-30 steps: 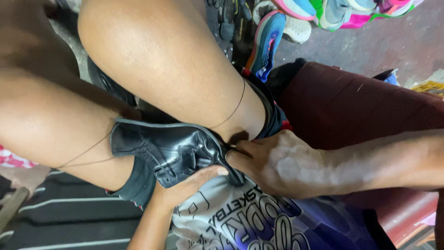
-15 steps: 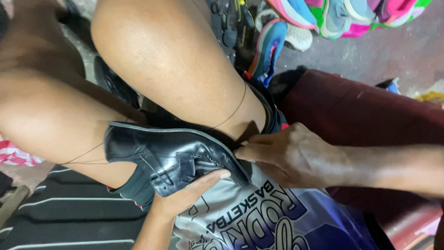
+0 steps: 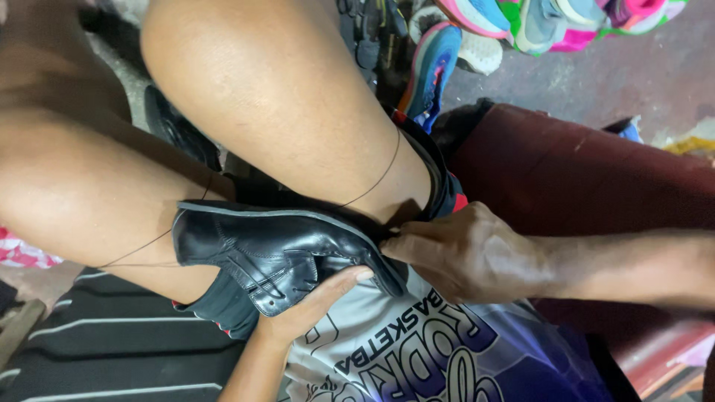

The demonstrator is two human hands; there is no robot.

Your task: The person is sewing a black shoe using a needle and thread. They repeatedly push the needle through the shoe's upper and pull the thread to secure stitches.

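Head view: a black leather shoe [image 3: 279, 253] lies on its side across the person's lap, wedged between the bare knees, its sole edge turned up toward the camera and its toe pointing right. The left hand [image 3: 309, 309] cups the shoe from beneath, its grip closed around the upper near the strap, thumb reaching up toward the toe. The right hand [image 3: 465, 257] sits at the toe end with its fingers pinched narrow against the seam where upper meets sole. Whether that grip holds a needle or only thread cannot be told, since the fingertips hide it. A thin dark thread [image 3: 376, 182] runs from that spot in a loop over the right thigh, and another length crosses the left leg, so there is plenty of slack.

Judged from this, stitching of the sole looks under way at the toe. How much of the edge is already sewn cannot be made out.

Beyond the knees, colourful sneakers [image 3: 432, 71] lie on the floor [image 3: 640, 67].
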